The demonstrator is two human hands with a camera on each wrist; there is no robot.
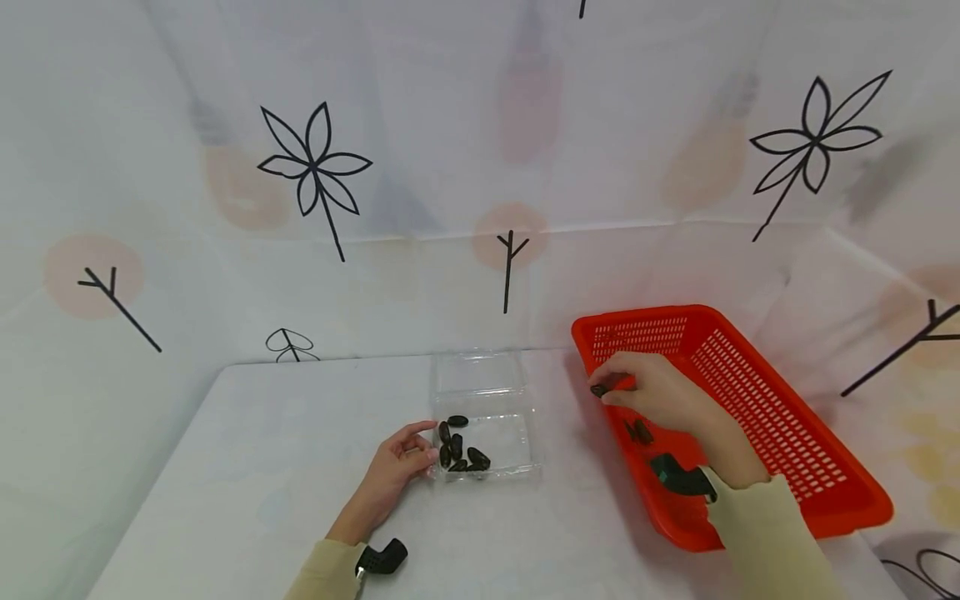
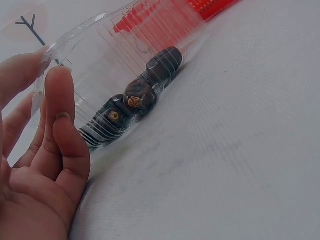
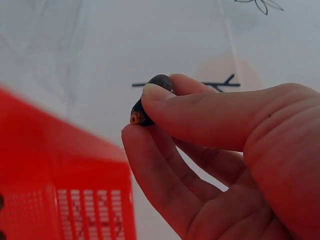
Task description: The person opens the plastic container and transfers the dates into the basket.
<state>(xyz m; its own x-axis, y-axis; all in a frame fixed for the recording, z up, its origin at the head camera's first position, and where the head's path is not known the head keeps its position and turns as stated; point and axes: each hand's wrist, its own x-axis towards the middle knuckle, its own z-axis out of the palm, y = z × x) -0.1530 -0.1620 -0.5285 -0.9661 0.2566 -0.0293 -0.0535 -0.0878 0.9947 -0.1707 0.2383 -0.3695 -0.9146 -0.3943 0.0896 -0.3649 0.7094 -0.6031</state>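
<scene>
A clear plastic box (image 1: 510, 433) with its lid (image 1: 478, 372) folded back stands on the table, several dark dates (image 1: 457, 447) gathered in its left part. My left hand (image 1: 393, 467) holds the box's left side, its fingers bent at the thin wall. In the left wrist view, dates (image 2: 140, 95) show through the ribbed plastic. Over the left rim of the red basket (image 1: 750, 400), my right hand (image 1: 660, 392) pinches one date (image 3: 142, 102) between thumb and fingers, its pale stem end showing. Below that hand, more dates (image 1: 639, 432) lie in the basket.
A white cloth (image 1: 300, 467) covers the table, and a printed sheet (image 1: 420, 167) with leaf and twig drawings hangs behind. The basket stands right of the box. Black wrist devices (image 1: 382, 557) sit on both arms. A dark cable (image 1: 926, 575) loops at the lower right.
</scene>
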